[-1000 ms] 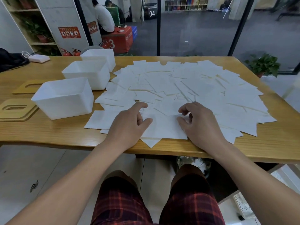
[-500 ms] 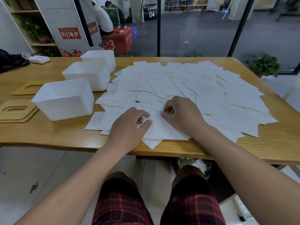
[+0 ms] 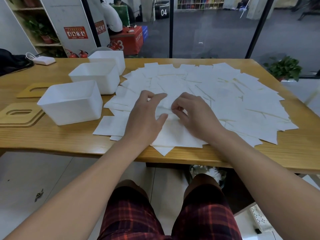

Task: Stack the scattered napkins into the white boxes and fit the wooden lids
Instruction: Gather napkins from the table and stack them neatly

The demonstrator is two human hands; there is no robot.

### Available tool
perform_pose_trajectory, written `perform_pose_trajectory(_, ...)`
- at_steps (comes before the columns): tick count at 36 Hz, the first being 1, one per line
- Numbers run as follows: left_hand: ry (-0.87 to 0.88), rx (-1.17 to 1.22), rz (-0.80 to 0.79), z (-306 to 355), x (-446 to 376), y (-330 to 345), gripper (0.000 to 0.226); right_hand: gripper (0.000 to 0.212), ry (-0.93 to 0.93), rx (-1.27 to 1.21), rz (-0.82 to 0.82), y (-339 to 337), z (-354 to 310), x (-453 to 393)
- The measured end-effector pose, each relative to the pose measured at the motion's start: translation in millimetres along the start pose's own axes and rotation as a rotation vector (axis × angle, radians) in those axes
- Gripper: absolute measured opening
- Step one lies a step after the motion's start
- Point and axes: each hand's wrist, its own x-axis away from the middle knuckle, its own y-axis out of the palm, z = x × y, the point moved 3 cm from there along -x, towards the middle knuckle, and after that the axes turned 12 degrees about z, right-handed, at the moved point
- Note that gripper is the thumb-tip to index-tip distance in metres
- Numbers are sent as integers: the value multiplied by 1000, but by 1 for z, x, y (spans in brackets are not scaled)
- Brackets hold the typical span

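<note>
Several white napkins (image 3: 225, 94) lie spread and overlapping across the wooden table (image 3: 52, 139). Three white boxes stand at the left: the near box (image 3: 72, 103), the middle box (image 3: 97, 77) and the far box (image 3: 110, 58), all without lids. My right hand (image 3: 194, 115) pinches the far edge of a near napkin (image 3: 174, 135) between thumb and curled fingers. My left hand (image 3: 147, 115) hovers just left of it with fingers spread and relaxed. Two wooden lids (image 3: 19, 115) (image 3: 32, 90) with slots lie flat left of the boxes.
A white charger with cable (image 3: 43, 60) and a dark bag (image 3: 12, 62) sit at the table's far left. Glass panels stand behind the table, and a potted plant (image 3: 284, 68) stands on the floor at the right. A person sits beyond the glass.
Both hands moved forward over the napkins. My left hand opened and lifted from the napkin. My right hand, earlier fisted on the pile, now pinches a napkin's edge.
</note>
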Motion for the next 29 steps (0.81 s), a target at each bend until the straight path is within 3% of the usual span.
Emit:
perform_pose_trajectory(4, 61, 2, 27, 4, -9, 8, 16, 3, -44, -28, 37, -5, -3, 4)
perform_pose_trajectory(7, 70, 43, 76, 1, -8, 6, 3, 11, -20, -2, 39, -11, 3, 11)
perform_pose_trajectory(15, -104, 257, 106, -13, 4, -10, 9, 3, 94, 8, 159, -33, 19, 28)
perform_pose_trajectory(23, -162, 429, 120, -1, 14, -34, 6, 4, 383, -331, 261, -67, -7, 42)
perform_pose_trajectory(29, -250, 374, -119, -3, 27, -20, 23, 23, 556, -265, 115, -52, 5, 57)
